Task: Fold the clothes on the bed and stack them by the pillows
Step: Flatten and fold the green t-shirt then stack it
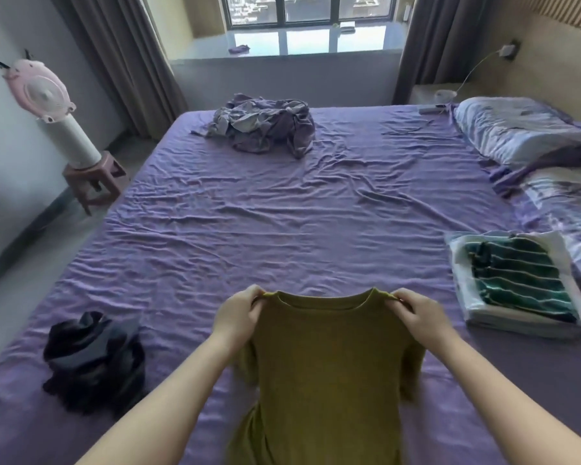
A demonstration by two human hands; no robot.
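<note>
An olive-green top [329,370] hangs in front of me above the purple bed [249,223], held up by its shoulders. My left hand [240,313] pinches the left shoulder and my right hand [420,313] pinches the right shoulder. A crumpled dark garment [94,360] lies at the near left of the bed. A crumpled purple-grey heap of clothes [265,125] lies at the far side. A folded stack [517,280] with a green striped piece on top sits at the right, beside the pillows [524,129].
A pink fan [42,92] stands on a small stool [94,177] left of the bed. Curtains and a window ledge [282,45] are beyond the far edge. A nightstand [440,92] with a cable sits at the back right.
</note>
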